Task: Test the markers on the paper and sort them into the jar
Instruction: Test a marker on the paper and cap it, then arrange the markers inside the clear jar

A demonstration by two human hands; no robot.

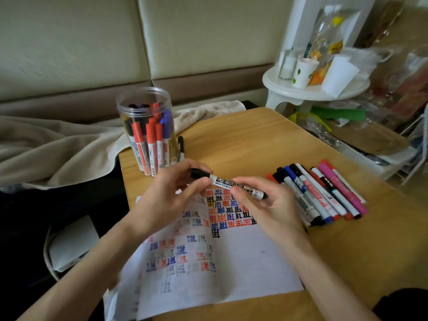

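I hold one white-barrelled whiteboard marker level across the centre of the frame, above the top edge of the paper. My left hand pinches its black cap end between thumb and fingertips, and my right hand grips the other end of the barrel with curled fingers. Whether the cap is fully seated I cannot tell.

The paper lies on the wooden tabletop in the lower middle of the frame, covered in rows of black, red and blue test marks, the boldest rows just under my hands.

The clear jar stands at the tabletop's corner, upper left of centre, with no lid on and holding upright markers with red, black and blue caps. A lone black marker lies on the tabletop just to the right of the jar.

To the right of my right hand a row of loose markers lies side by side on the tabletop: black, blue, red and pink.

A beige blanket is bunched at the left of the frame.
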